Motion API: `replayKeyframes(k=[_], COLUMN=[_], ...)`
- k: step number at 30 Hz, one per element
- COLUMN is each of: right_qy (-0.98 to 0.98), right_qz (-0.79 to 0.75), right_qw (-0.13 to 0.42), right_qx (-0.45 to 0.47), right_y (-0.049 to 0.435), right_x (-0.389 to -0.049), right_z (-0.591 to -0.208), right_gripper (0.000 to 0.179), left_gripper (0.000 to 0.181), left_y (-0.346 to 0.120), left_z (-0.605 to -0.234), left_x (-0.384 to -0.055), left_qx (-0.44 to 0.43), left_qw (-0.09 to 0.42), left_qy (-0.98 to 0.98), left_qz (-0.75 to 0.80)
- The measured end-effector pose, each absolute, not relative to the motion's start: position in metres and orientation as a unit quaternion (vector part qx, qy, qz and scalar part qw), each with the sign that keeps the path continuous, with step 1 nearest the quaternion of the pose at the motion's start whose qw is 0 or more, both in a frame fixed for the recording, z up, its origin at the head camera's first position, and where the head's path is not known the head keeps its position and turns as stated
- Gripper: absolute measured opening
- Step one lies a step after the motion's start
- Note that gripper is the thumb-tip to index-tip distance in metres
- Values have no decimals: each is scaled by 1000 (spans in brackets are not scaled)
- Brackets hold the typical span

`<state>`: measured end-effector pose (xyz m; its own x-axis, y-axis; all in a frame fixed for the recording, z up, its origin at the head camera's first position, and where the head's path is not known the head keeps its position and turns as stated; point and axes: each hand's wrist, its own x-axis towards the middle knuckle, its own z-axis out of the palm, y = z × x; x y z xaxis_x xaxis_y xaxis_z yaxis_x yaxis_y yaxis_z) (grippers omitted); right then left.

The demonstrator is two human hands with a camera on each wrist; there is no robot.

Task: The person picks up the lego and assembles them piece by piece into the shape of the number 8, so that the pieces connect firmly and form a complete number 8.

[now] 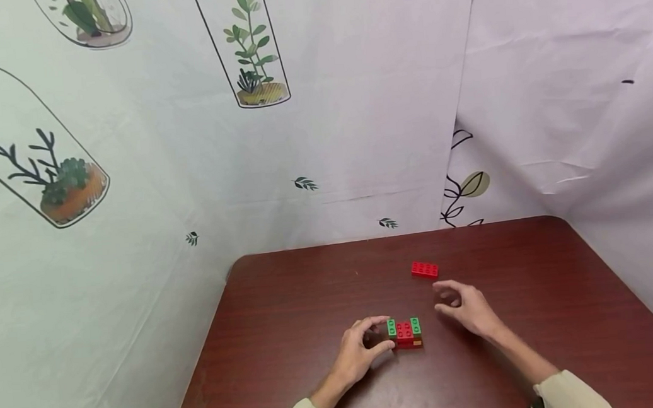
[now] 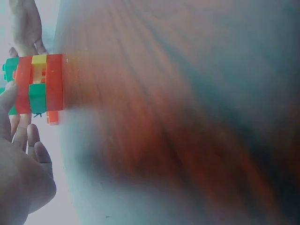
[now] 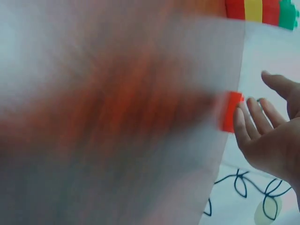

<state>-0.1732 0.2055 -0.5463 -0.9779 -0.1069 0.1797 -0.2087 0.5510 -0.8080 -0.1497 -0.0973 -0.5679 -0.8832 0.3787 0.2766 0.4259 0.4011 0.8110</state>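
Observation:
A small stack of toy building bricks [image 1: 405, 333] stands on the table, with green bricks at both ends of its top and red between them. In the left wrist view, the stack [image 2: 54, 82] shows red layers with yellow and green bricks between them. My left hand [image 1: 355, 353] holds the stack's left end, thumb on the near side and fingers on the far side. To the right of the stack, my right hand [image 1: 470, 311] hovers with nothing in it, fingers loosely bent. Just beyond that hand lies a loose red brick [image 1: 424, 270], studs up.
The dark reddish-brown table [image 1: 287, 295] meets a white fabric backdrop [image 1: 355, 132] printed with plants at its far edge. Fabric also hangs along the left and right sides.

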Motion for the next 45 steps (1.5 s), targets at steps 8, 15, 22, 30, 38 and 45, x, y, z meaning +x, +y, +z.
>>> replayKeyframes(k=[8, 15, 22, 30, 38, 45], right_qy=[-877, -877, -875, -874, -877, -874], right_qz=[467, 471, 477, 479, 472, 473], right_qw=[101, 94, 84, 84, 87, 108], right_qx=[45, 31, 18, 6, -8, -18], right_y=[214, 216, 216, 215, 213, 208], right_x=[-198, -213, -222, -227, -231, -233], right_z=[-546, -550, -555, -560, -566, -569], right_gripper=[50, 54, 56, 55, 52, 46], left_gripper=[42, 42, 42, 42, 41, 40], left_y=[-98, -97, -96, -94, -95, -94], left_z=[-567, -567, -566, -564, -565, -566], left_x=[-149, -149, -149, -149, -147, -147], left_qx=[-224, -226, -231, -240, -233, -227], left_qw=[11, 16, 21, 22, 17, 22], left_qy=[-844, -844, -842, -841, -842, -845], left_qz=[-487, -485, -486, -485, -486, -484])
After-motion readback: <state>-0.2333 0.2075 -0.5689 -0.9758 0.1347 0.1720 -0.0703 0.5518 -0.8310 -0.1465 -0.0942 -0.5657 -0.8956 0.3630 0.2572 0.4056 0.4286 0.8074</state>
